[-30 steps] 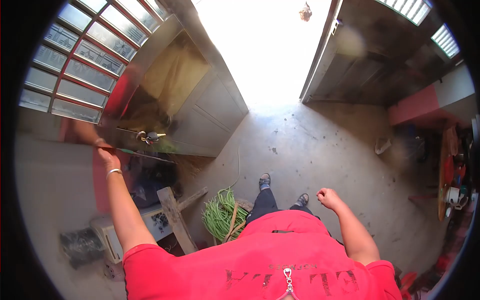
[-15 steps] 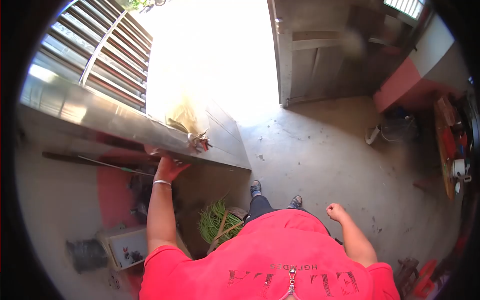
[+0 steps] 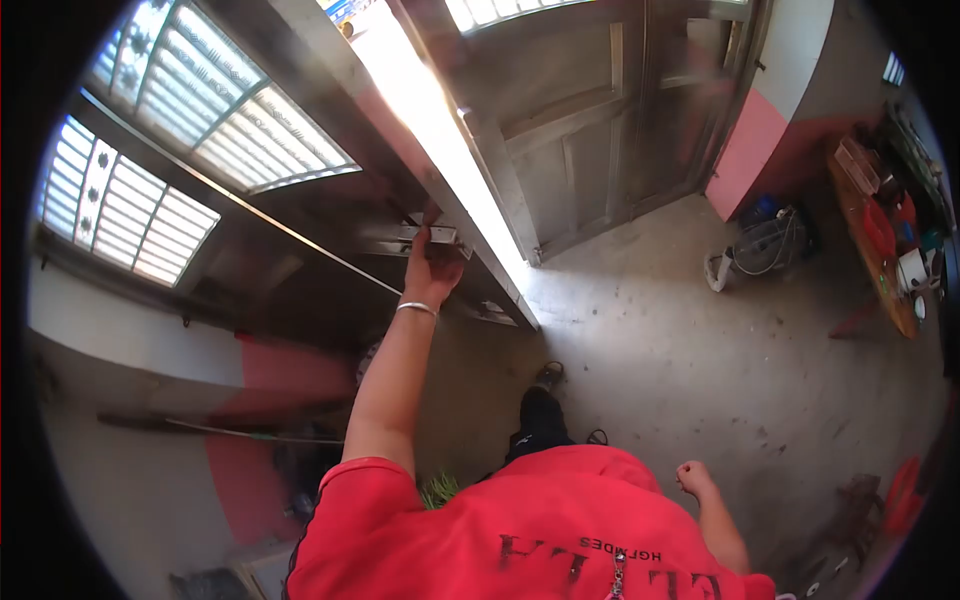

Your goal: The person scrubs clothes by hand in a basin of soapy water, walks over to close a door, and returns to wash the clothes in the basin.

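Left hand (image 3: 432, 275) is on the lock (image 3: 430, 236) of the dark door leaf (image 3: 345, 215), upper centre-left of frame. Fingers touch the hardware; whether they wrap around it is hidden, can't tell. Right hand (image 3: 692, 477), lower right, is loosely clenched, nothing visible in it. Step in hand, my read: working the leaf by its lock, bright gap (image 3: 425, 95) between it and the second leaf (image 3: 560, 115) at top centre. Next move calls for a sure hold at the lock, fingers clear of the free edge — pinch risk there. Containers: pinkish tray (image 3: 857, 165) on the table (image 3: 897, 310), far right, contents unclear; white mug (image 3: 911, 270) near the table's lower end, inside not readable. Basket-like thing (image 3: 775, 240) on the floor (image 3: 640, 350), right of centre, something blue (image 3: 765, 206) by its top — can't tell if inside. Greens (image 3: 437, 491), bottom centre-left, mostly hidden by the shirt (image 3: 560, 500); can't tell what holds them.
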### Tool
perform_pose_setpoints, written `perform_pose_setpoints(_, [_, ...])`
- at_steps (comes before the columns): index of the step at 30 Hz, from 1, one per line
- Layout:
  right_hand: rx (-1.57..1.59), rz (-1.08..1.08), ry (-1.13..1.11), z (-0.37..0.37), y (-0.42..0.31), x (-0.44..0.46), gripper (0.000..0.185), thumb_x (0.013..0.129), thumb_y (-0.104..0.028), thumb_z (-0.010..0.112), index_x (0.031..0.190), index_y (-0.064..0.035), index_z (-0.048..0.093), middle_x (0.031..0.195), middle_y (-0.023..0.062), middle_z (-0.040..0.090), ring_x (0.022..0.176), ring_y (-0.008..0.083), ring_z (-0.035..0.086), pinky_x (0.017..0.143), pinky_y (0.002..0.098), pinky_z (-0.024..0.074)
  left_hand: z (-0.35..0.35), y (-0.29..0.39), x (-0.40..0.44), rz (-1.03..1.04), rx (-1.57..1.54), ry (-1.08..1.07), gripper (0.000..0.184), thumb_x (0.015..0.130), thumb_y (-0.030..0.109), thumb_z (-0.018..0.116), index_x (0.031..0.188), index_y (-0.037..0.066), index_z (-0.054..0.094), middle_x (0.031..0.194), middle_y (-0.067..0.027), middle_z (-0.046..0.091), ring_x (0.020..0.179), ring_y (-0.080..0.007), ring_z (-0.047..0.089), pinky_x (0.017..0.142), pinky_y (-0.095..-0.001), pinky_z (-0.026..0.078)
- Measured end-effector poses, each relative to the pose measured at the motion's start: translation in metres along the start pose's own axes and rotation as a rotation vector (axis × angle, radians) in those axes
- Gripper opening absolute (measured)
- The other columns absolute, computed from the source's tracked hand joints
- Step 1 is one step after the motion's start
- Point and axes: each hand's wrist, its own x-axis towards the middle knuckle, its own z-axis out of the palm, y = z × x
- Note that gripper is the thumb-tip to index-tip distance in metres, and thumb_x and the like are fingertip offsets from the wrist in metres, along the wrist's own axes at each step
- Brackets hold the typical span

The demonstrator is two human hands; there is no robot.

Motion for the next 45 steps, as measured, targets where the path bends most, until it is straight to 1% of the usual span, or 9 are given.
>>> perform_pose_setpoints(25, [0.333, 0.02, 0.129, 0.015, -0.198, 0.051, 0.02, 0.092, -0.019, 0.057, 0.09, 0.0, 0.064, 0.071, 0.0074, 0.064, 0.061, 0.0161, 0.061, 0.057, 0.0312, 0.0498, 0.084, 0.089, 0.254, 0.245, -0.145, 0.324, 0.057, 0.073, 0.052, 0.075, 0.11, 0.015, 0.054, 0.103, -0.0017, 0.054, 0.091, -0.0176, 0.053, 0.079, -0.0333, 0.05])
perform_pose_setpoints(29, [0.213, -0.074, 0.284, -0.01, -0.223, 0.014, 0.027, 0.088, -0.027, 0.058, 0.096, -0.0026, 0.066, 0.081, 0.0153, 0.068, 0.073, 0.0223, 0.064, 0.068, 0.0369, 0.0504, 0.073, 0.096, 0.227, 0.061, -0.09, 0.064, 0.055, 0.079, 0.051, 0.072, 0.115, 0.013, 0.053, 0.117, -0.0074, 0.052, 0.11, -0.0252, 0.048, 0.099, -0.0487, 0.044])
perform_pose_setpoints(31, [0.347, -0.067, 0.369, -0.001, -0.211, -0.001, 0.021, 0.087, -0.023, 0.059, 0.095, -0.0066, 0.068, 0.087, 0.0127, 0.069, 0.079, 0.0216, 0.065, 0.071, 0.0359, 0.051, 0.076, 0.077, 0.201, -0.047, -0.211, 0.114, 0.103, 0.074, 0.057, 0.073, 0.149, 0.009, 0.021, 0.153, -0.0115, 0.026, 0.14, -0.0306, 0.028, 0.112, -0.0525, 0.03])
perform_pose_setpoints(33, [0.43, -0.025, 0.407, 0.009, -0.189, -0.026, 0.019, 0.085, -0.021, 0.06, 0.096, -0.008, 0.069, 0.087, 0.0122, 0.069, 0.08, 0.022, 0.066, 0.072, 0.0348, 0.0515, 0.06, 0.031, 0.182, -0.214, 0.062, -0.199, 0.11, 0.08, 0.055, 0.069, 0.152, 0.01, -0.001, 0.158, -0.0078, 0.014, 0.144, -0.026, 0.02, 0.114, -0.0435, 0.029])
perform_pose_setpoints(34, [0.425, 0.007, 0.436, 0.019, -0.174, -0.04, 0.02, 0.085, -0.022, 0.06, 0.096, -0.0084, 0.069, 0.087, 0.0122, 0.07, 0.08, 0.0233, 0.066, 0.073, 0.035, 0.0517, 0.055, -0.005, 0.17, -0.261, 0.249, -0.091, 0.076, 0.086, 0.05, 0.065, 0.141, 0.006, 0.036, 0.14, -0.0079, 0.046, 0.125, -0.0232, 0.047, 0.102, -0.0396, 0.044])
perform_pose_setpoints(35, [0.418, 0.033, 0.459, 0.028, -0.154, -0.056, 0.02, 0.084, -0.023, 0.06, 0.096, -0.0088, 0.069, 0.087, 0.0121, 0.07, 0.08, 0.0245, 0.066, 0.073, 0.0352, 0.0518, 0.013, -0.043, 0.2, -0.66, 0.157, -0.747, 0.039, 0.09, 0.046, 0.062, 0.097, 0.008, 0.06, 0.095, -0.0029, 0.063, 0.088, -0.0187, 0.059, 0.082, -0.0364, 0.052])
perform_pose_setpoints(36, [0.461, 0.084, 0.508, 0.042, -0.127, -0.075, 0.02, 0.084, -0.023, 0.06, 0.096, -0.0088, 0.069, 0.087, 0.0121, 0.07, 0.08, 0.0245, 0.066, 0.073, 0.0352, 0.0518, 0.032, -0.085, 0.148, -0.592, 0.664, -0.245, 0.038, 0.091, 0.044, 0.06, 0.069, 0.015, 0.05, 0.068, 0.003, 0.055, 0.064, -0.0159, 0.053, 0.065, -0.0341, 0.052])
perform_pose_setpoints(39, [0.535, 0.159, 0.586, 0.094, -0.053, -0.125, 0.021, 0.083, -0.025, 0.06, 0.093, -0.0096, 0.07, 0.088, 0.0122, 0.07, 0.08, 0.0272, 0.066, 0.073, 0.0363, 0.0522, 0.022, -0.206, 0.115, -0.411, 2.137, -1.112, 0.034, 0.08, 0.042, 0.068, 0.082, 0.008, 0.068, 0.07, -0.0035, 0.065, 0.074, -0.0195, 0.064, 0.065, -0.0355, 0.052])
perform_pose_setpoints(45, [0.761, 0.559, 0.653, 0.215, 0.086, -0.26, 0.021, 0.078, -0.026, 0.058, 0.081, -0.011, 0.072, 0.083, 0.0162, 0.068, 0.079, 0.0335, 0.066, 0.072, 0.0428, 0.0523, 0.111, -0.446, -0.048, -0.447, 2.288, -1.556, 0.029, 0.077, 0.036, 0.068, 0.086, 0.009, 0.069, 0.075, -0.0044, 0.068, 0.064, -0.0155, 0.063, 0.068, -0.0307, 0.051])
